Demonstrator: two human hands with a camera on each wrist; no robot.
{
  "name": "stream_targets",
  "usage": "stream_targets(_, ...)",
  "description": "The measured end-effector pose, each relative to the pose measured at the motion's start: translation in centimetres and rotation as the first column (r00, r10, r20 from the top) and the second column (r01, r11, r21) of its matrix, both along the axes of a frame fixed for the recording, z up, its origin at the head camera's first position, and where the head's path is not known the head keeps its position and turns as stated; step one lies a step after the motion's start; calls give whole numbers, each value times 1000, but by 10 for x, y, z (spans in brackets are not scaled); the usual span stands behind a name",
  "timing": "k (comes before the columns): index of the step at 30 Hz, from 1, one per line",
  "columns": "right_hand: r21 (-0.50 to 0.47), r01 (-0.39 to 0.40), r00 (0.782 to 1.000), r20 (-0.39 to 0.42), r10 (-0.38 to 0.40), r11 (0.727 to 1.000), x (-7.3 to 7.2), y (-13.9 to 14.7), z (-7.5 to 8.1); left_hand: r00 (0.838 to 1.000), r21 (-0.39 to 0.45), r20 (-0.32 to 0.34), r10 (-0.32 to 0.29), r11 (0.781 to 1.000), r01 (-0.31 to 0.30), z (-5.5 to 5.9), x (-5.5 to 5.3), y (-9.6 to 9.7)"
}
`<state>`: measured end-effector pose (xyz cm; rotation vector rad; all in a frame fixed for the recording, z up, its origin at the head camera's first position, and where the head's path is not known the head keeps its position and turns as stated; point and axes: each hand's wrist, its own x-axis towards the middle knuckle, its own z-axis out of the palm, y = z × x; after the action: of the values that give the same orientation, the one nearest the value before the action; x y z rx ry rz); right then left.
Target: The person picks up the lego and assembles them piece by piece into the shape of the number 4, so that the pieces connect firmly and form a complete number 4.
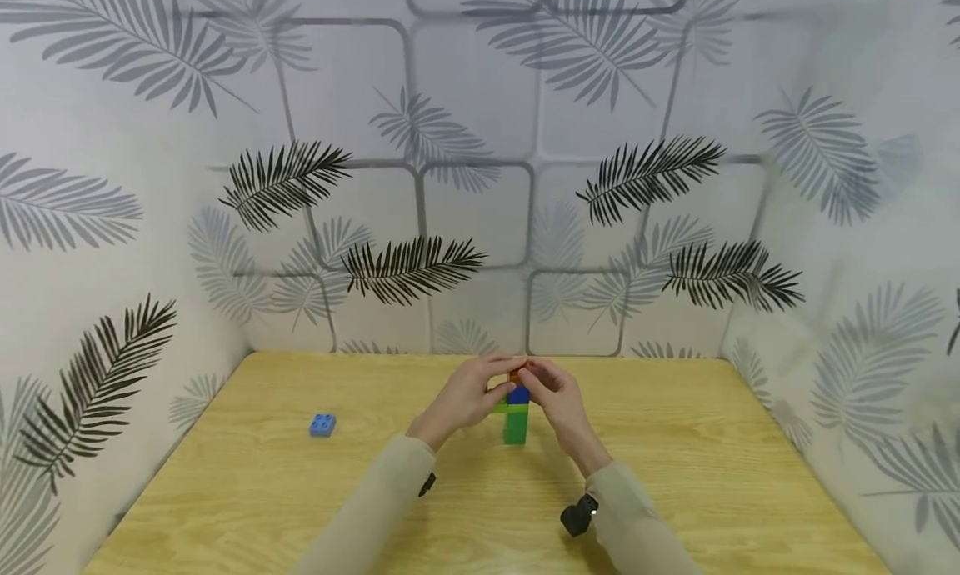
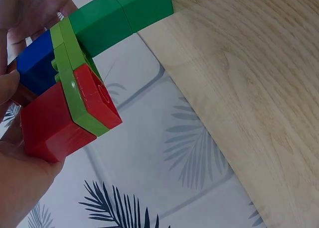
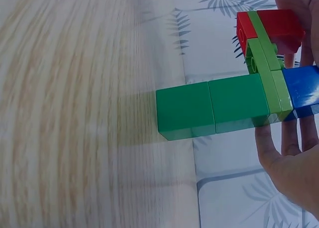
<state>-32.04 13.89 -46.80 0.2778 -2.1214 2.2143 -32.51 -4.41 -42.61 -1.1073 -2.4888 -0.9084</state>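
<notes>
A narrow tower of toy building bricks stands upright on the table. Two green bricks (image 3: 212,108) form its base, with lime plates (image 2: 70,73) above them and a blue brick (image 1: 517,395) higher up. An orange-red brick (image 1: 515,377) tops it, mostly covered by fingers. Red bricks (image 2: 55,121) sit on a lime arm that juts out sideways. My left hand (image 1: 471,392) holds the top brick from the left, thumb near the blue one. From the right, my right hand (image 1: 558,400) pinches the same top brick.
A loose light-blue brick (image 1: 322,425) lies on the left of the wooden table (image 1: 675,442). Leaf-patterned walls (image 1: 480,308) enclose the back and both sides. Dark wrist devices (image 1: 579,515) show at the cuffs.
</notes>
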Motion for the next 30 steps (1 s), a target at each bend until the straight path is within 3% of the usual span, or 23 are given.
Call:
stream_targets(5, -9, 3, 1000, 5, -3, 1000, -1, -2, 2, 999, 19, 47, -18, 1000, 17, 1, -1, -3)
stream_targets(12, 4, -15, 1000, -1, 15, 1000, -1, -3, 3, 1000, 79, 11, 17, 997, -18, -4, -2, -7)
stream_targets(21, 26, -29, 999, 19, 29, 999, 0, -1, 5, 997, 266, 30, 71, 961, -76, -6, 1, -24)
stream_targets(30, 12, -30, 999, 37, 29, 999, 0, -2, 4, 989, 322, 114, 95, 938, -127, -5, 2, -48)
